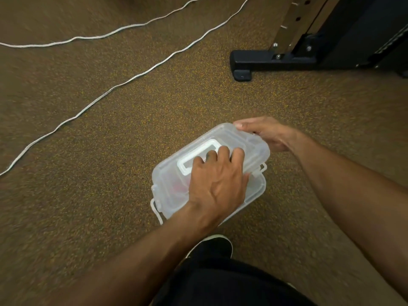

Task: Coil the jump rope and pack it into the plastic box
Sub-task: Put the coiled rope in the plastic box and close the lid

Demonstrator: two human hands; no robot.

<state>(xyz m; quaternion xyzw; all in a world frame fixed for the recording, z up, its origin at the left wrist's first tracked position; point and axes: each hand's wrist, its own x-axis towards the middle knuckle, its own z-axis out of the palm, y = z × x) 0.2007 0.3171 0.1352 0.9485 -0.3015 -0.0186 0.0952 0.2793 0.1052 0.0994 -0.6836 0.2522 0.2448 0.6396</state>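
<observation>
A dark trouser leg (pixel 220 283) and a black shoe (pixel 213 245) fill the lower edge, both partly cut off. Just beyond them the plastic box (pixel 174 186) sits on the speckled brown floor (pixel 110 217). Its lid (pixel 223 138) is on, a little tilted. Something red shows faintly through the wall, but I cannot tell what it is. The left hand (pixel 217 182) lies flat on the lid, fingers spread over the white handle (pixel 198 156). The right hand (pixel 265 133) pinches the far lid corner. The white jump rope (pixel 123 83) lies uncoiled on the floor, well apart, running out of view. A black machine base (pixel 265 59) stands beyond.
</observation>
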